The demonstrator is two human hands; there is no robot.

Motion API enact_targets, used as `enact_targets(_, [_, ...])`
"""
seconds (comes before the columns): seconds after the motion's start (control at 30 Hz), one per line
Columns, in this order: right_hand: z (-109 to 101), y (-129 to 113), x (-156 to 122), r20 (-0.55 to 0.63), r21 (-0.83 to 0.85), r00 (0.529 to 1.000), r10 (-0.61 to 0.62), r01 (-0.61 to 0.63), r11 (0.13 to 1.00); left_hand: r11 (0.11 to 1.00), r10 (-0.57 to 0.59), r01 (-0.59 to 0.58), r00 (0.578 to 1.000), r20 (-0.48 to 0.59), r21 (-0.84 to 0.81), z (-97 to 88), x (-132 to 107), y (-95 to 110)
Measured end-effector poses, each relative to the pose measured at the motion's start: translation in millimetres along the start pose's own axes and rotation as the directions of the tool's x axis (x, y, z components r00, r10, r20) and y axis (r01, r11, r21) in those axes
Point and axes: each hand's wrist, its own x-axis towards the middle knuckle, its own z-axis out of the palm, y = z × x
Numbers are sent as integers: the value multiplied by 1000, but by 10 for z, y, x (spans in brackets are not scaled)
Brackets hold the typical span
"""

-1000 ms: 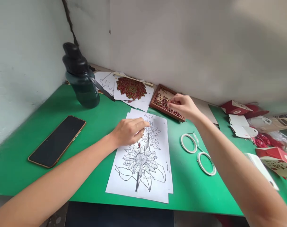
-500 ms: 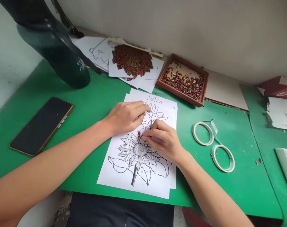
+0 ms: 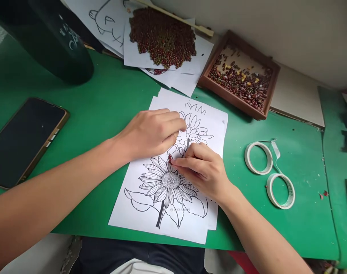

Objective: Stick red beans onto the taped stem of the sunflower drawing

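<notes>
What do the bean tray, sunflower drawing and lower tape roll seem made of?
Bean tray: probably wood, low sheen, by its thick brown rim; plastic is possible. Sunflower drawing: paper, matte white, a thin flat sheet with black lines. Lower tape roll: likely matte cardboard core, given its pale ring with print inside; tape's material unclear.

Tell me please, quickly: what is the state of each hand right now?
Left hand: loosely curled on the paper; whether it holds anything cannot be told.
Right hand: pinched closed at the red beans; any held bean is hidden.
</notes>
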Motion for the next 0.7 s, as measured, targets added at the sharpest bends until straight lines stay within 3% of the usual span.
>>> enact_targets(0.47, [10, -5, -5, 22, 4, 998, 50, -50, 999, 999, -22, 22, 1000, 5, -34, 2, -1, 5])
enact_targets(0.7, [-45, -36, 3, 35, 100, 998, 47, -51, 994, 999, -11, 11, 1000, 1, -35, 4, -6, -6])
